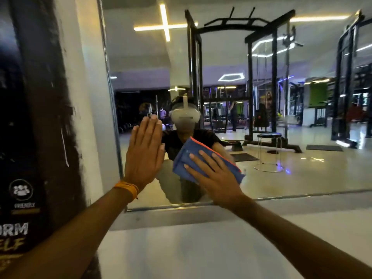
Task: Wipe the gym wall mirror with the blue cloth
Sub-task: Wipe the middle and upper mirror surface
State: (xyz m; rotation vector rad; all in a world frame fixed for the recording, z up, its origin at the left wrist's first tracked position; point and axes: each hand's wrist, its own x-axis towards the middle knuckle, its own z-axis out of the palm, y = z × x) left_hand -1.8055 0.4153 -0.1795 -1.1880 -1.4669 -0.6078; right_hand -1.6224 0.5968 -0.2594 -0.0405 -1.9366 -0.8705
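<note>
blue cloth [184, 156] (folded, orange-edged) on glossy mirror [281, 178]

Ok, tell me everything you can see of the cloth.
The cloth is blue with an orange-red edge. It looks like soft fabric, folded into a pad and tilted. The right hand, fingers straight, presses it flat against the mirror, low near the mirror's left edge. The left hand does not touch it.

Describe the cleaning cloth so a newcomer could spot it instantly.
Find the big wall mirror, then its lower left corner. There the right hand presses a folded blue cloth against the glass; its orange edging sets it apart from the empty left hand beside it.
</note>
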